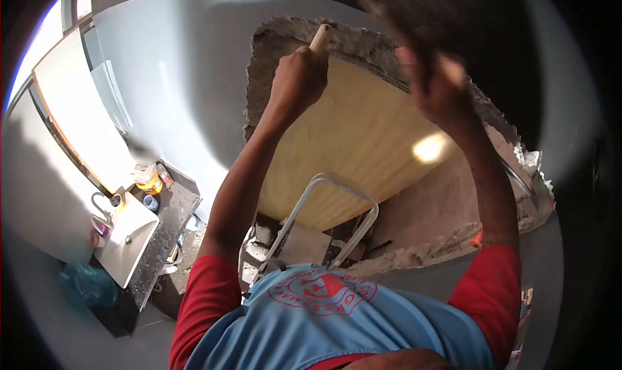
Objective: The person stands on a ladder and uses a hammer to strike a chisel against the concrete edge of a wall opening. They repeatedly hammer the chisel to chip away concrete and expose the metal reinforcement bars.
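Note:
My left hand [299,78] is closed around a pale, stick-like piece [320,38] that looks like wood. Its upper end is against or close to the rough broken edge [285,30] of an opening in the wall. To the right, my right hand [444,88] is raised and blurred by motion, its fingers curled around something dark and smeared that I cannot make out. A light plywood panel [350,130] fills much of the opening below and between my hands. Where the stick's tip meets the edge, contact cannot be judged.
Below the panel is the metal top rail of a stepladder [343,183], close to my body. At lower left, a white sink [133,237] is set in a dark counter [172,208], with a yellow tub [150,183] on it. Jagged masonry [512,133] borders the opening at right.

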Tool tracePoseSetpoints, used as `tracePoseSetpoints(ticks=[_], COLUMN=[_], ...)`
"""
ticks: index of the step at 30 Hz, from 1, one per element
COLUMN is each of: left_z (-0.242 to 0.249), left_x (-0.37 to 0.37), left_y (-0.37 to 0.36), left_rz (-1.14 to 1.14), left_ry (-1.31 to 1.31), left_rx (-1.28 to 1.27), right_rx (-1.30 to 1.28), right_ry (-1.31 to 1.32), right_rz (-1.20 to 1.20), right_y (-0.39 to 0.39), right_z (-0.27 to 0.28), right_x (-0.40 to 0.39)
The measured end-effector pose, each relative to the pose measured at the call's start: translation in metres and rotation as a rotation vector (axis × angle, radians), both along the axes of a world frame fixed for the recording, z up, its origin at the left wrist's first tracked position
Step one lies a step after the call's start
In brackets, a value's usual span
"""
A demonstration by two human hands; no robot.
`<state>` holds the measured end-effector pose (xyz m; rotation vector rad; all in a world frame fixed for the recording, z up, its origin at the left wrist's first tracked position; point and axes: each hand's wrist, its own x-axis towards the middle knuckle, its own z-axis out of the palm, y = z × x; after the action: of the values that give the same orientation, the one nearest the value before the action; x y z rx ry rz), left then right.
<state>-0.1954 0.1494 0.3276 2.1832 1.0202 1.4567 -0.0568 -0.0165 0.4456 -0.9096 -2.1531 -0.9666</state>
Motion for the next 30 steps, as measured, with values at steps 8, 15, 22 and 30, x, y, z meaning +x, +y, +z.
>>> tracePoseSetpoints(ticks=[8,15,22,30], left_z=[0.005,0.001,0.0,0.001], left_x=[-0.006,0.0,-0.002,0.0], left_y=[-0.008,0.015,-0.016,-0.015], left_rz=[-0.023,0.012,0.009,0.016], left_ry=[-0.116,-0.115,-0.139,-0.167], left_rx=[-0.045,0.093,-0.071,-0.042], right_rx=[-0.155,-0.303,-0.232,-0.157], right_ry=[0.183,0.018,0.139,0.181], right_rz=[-0.148,-0.421,-0.219,-0.232], right_y=[-0.023,0.001,0.005,-0.018], right_z=[0.019,0.002,-0.01,0.011], right_x=[-0.032,-0.011,-0.011,-0.028])
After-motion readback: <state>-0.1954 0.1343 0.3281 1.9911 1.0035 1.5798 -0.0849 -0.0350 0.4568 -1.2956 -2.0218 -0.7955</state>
